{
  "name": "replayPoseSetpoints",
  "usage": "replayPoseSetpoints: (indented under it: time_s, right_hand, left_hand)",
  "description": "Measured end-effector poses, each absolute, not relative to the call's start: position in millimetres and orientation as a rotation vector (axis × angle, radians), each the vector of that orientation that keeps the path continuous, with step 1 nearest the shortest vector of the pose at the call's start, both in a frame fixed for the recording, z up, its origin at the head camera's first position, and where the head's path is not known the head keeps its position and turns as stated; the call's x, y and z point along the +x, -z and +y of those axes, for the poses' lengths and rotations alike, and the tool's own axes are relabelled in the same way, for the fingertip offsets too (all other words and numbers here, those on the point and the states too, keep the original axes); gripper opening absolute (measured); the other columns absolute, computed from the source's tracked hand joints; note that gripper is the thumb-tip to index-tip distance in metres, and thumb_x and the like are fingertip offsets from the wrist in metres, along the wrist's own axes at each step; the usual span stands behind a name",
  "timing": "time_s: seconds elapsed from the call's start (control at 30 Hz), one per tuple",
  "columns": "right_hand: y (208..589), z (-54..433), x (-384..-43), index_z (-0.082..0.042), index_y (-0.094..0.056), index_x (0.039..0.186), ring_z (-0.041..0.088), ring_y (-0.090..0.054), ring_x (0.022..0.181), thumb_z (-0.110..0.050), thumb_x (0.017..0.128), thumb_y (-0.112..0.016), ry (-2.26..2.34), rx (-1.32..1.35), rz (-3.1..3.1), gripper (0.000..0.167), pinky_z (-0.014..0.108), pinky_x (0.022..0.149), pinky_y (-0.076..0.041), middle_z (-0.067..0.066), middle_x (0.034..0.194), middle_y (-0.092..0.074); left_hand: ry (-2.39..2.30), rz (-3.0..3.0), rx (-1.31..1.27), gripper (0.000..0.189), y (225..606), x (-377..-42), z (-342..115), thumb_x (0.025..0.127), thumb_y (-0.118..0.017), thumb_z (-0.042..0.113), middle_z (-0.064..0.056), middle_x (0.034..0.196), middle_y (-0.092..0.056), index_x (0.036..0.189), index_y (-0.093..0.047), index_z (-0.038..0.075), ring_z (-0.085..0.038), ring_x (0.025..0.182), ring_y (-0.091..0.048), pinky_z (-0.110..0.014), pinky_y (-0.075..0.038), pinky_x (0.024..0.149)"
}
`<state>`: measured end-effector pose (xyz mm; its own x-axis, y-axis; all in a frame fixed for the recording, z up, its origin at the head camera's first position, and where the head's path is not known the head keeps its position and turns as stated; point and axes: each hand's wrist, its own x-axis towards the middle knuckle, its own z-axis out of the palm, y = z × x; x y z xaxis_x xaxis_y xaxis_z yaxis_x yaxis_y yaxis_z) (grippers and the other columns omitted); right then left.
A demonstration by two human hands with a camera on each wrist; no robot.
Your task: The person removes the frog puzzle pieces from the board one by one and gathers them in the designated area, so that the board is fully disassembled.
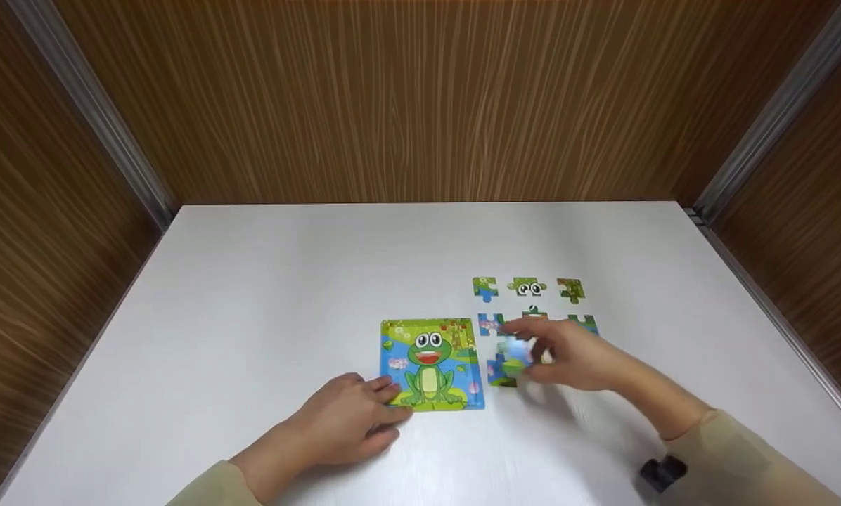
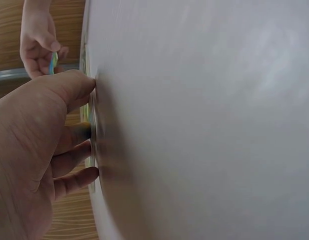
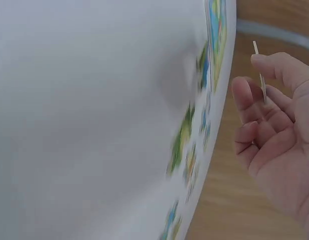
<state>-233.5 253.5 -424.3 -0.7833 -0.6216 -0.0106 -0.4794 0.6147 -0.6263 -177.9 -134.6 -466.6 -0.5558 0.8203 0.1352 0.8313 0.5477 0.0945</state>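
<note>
A square frog puzzle board point(image 1: 428, 365) lies flat on the white table, showing a green frog on blue and green. My left hand point(image 1: 350, 420) rests at its lower left corner, fingertips touching the edge and loosely bent; in the left wrist view the thumb is down by the tabletop. My right hand point(image 1: 579, 355) pinches a puzzle piece point(image 1: 515, 353) between thumb and fingers, above the table right of the board. That piece is blurred in the head view and edge-on, thin and pale, in the right wrist view point(image 3: 263, 90).
Loose puzzle pieces lie in rows right of the board: a top row with an eyes piece point(image 1: 529, 287) in its middle, a corner piece point(image 1: 570, 289) and others partly behind my right hand. A small black object point(image 1: 663, 473) is at my right sleeve. Wood-grain walls point(image 1: 420, 105) enclose the table.
</note>
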Motion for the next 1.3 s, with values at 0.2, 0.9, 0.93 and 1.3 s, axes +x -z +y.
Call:
replayPoseSetpoints:
  time_s: [0.2, 0.9, 0.93, 1.3]
  right_hand:
    - [422.2, 303.4, -233.2, -0.009, -0.06, 0.147, 0.014, -0.069, 0.091, -0.007, 0.089, -0.083, 0.956, -0.827, 2.647, 0.062, 0.029, 0.074, -0.057, 0.003, 0.12, -0.073]
    - [444.8, 358.4, -229.3, -0.011, -0.068, 0.138, 0.024, -0.055, 0.098, -0.013, 0.084, -0.09, 0.948, -0.605, 2.632, 0.058, 0.024, 0.077, -0.051, 0.005, 0.111, -0.06]
    - [446.1, 358.2, -229.4, -0.011, -0.068, 0.138, 0.024, -0.055, 0.097, -0.012, 0.084, -0.09, 0.941, -0.602, 2.636, 0.058, 0.024, 0.077, -0.051, 0.005, 0.111, -0.06]
    - [442.7, 358.1, -228.9, -0.01, -0.068, 0.14, 0.024, -0.058, 0.101, -0.016, 0.086, -0.089, 0.883, -0.53, 2.772, 0.058, 0.028, 0.078, -0.053, 0.008, 0.116, -0.063]
  left_hand:
    - [0.228, -2.684, -1.451, 0.031, 466.7, -177.7, -134.0, 0.101, -0.064, 0.032, -0.009, 0.133, -0.072, 0.127, -0.08, 0.027, -0.025, 0.127, -0.068, -0.044, -0.058, 0.086]
    - [0.278, -2.726, -1.4, 0.031, 469.6, -175.6, -142.6, 0.101, -0.064, 0.031, -0.01, 0.133, -0.072, 0.127, -0.081, 0.027, -0.025, 0.128, -0.067, -0.042, -0.057, 0.086]
    - [0.282, -2.725, -1.399, 0.031, 469.8, -175.3, -142.8, 0.101, -0.064, 0.03, -0.01, 0.133, -0.072, 0.126, -0.081, 0.027, -0.025, 0.128, -0.067, -0.042, -0.057, 0.085]
    - [0.405, -2.764, -1.313, 0.03, 469.3, -177.1, -140.3, 0.1, -0.069, 0.029, -0.011, 0.134, -0.072, 0.125, -0.081, 0.018, -0.03, 0.127, -0.067, -0.049, -0.057, 0.094]
